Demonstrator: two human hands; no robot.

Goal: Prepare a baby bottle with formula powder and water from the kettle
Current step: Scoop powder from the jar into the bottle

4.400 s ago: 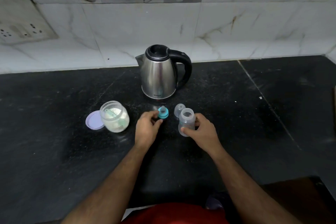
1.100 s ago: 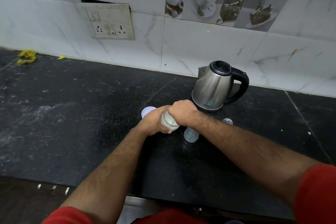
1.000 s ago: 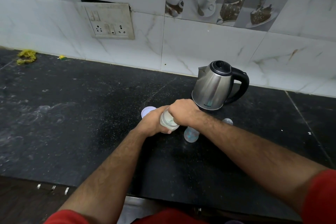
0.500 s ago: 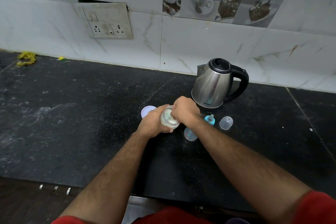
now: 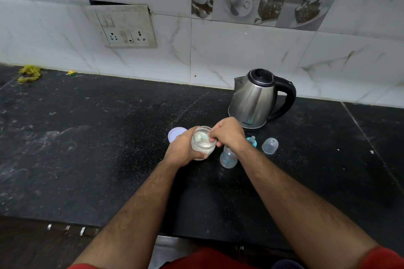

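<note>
Counter: black stone counter (image 5: 91, 137) ran below a white marble-tiled wall (image 5: 240, 54), with a socket plate (image 5: 125, 26) on the wall at 11 o'clock.
Kettle: steel kettle (image 5: 253, 102) with a black handle stood upright at 1 o'clock, near the wall.
Jar: open jar (image 5: 202, 144) of pale powder sat at centre, tilted a little toward the camera.
Left hand: left hand (image 5: 183, 148) was wrapped around the jar's side, fingers curled under it.
Right hand: right hand (image 5: 227, 133) was closed at the jar's mouth, fingertips pinching a scoop (image 5: 202, 136) that lay inside the jar.
Bottle: clear bottle (image 5: 228, 157) stood open on the counter just at 3 o'clock of the jar, partly hidden by the right wrist.
Teat: blue teat (image 5: 252, 141) stood beyond the bottle, beside the wrist.
Cap: clear cap (image 5: 270, 145) rested at 3 o'clock of the teat, apart from it.
Lid: pale lid (image 5: 176, 133) lay flat at 10 o'clock of the jar, behind the left hand.
</note>
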